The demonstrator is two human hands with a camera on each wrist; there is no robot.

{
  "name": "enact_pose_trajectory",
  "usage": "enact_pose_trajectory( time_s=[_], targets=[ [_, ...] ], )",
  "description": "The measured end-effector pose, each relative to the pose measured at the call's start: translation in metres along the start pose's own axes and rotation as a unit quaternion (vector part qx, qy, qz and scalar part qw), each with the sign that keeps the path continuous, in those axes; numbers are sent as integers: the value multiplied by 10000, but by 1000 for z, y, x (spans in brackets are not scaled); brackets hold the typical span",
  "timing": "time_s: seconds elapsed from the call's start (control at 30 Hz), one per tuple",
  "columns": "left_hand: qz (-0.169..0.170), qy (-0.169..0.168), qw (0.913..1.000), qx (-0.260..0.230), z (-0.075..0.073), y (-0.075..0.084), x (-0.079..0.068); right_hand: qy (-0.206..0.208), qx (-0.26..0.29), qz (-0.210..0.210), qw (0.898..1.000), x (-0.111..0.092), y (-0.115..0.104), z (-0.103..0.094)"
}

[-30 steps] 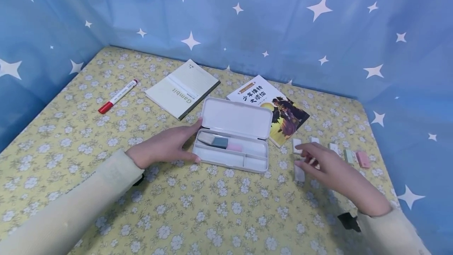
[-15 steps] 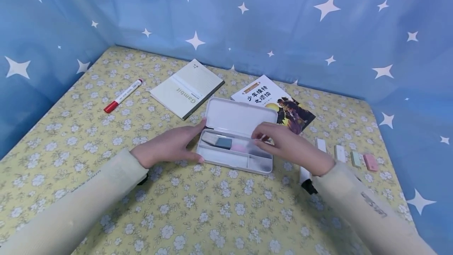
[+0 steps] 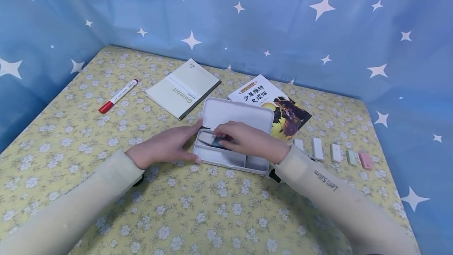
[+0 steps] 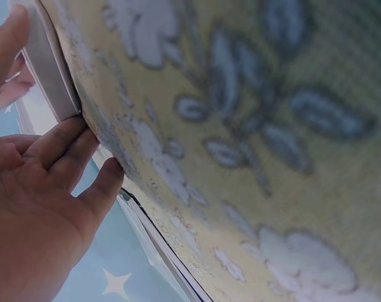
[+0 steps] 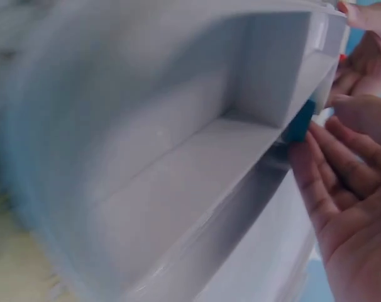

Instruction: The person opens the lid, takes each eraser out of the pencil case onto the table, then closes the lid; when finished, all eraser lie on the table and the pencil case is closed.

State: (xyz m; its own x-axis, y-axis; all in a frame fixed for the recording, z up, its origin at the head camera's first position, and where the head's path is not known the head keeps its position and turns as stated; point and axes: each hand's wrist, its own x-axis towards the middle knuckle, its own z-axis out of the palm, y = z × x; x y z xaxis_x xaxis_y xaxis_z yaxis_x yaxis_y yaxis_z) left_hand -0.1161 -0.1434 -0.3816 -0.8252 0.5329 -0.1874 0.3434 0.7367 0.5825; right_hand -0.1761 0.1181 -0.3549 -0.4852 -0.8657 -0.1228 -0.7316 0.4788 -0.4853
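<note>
A white pencil case (image 3: 219,158) stands with its lid raised on the flowered cloth. My left hand (image 3: 164,145) grips its left end, thumb at the near corner, fingers at the hinge side; the left wrist view shows the thumb on the case wall (image 4: 52,63). My right hand (image 3: 251,141) reaches into the long back compartment. Its fingertips pinch a teal-and-white eraser (image 3: 205,138) there, the teal end (image 5: 300,119) showing at the fingers in the right wrist view. That hand covers the place of a pink piece in the same compartment.
Several erasers, among them a white one (image 3: 317,148), a green one (image 3: 351,157) and a pink one (image 3: 366,160), lie at the right. Behind the case lie a notebook (image 3: 184,87) and an illustrated book (image 3: 260,93). A red-capped marker (image 3: 118,95) lies at the left.
My right hand has moved left from the loose erasers, over the case's right part, to the teal-and-white eraser inside. The left hand has kept its place on the case.
</note>
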Motion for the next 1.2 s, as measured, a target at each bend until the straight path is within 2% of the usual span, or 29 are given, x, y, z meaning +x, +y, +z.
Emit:
enact_pose_trajectory(
  time_s=[0.23,0.57,0.83,1.2],
  targets=[
    [2,-4,10000,16,0,0,0,-43,-205,-91,9997,16,-6,5],
    [91,49,9999,-51,0,-1,-1,-328,-371,-54,9988,26,-7,7],
    [118,25,9999,-92,-1,-1,-2,-611,-148,-105,9980,33,-7,3],
    [150,86,9998,-54,1,-2,-1,-868,238,24,9959,39,-6,-2]
  ],
)
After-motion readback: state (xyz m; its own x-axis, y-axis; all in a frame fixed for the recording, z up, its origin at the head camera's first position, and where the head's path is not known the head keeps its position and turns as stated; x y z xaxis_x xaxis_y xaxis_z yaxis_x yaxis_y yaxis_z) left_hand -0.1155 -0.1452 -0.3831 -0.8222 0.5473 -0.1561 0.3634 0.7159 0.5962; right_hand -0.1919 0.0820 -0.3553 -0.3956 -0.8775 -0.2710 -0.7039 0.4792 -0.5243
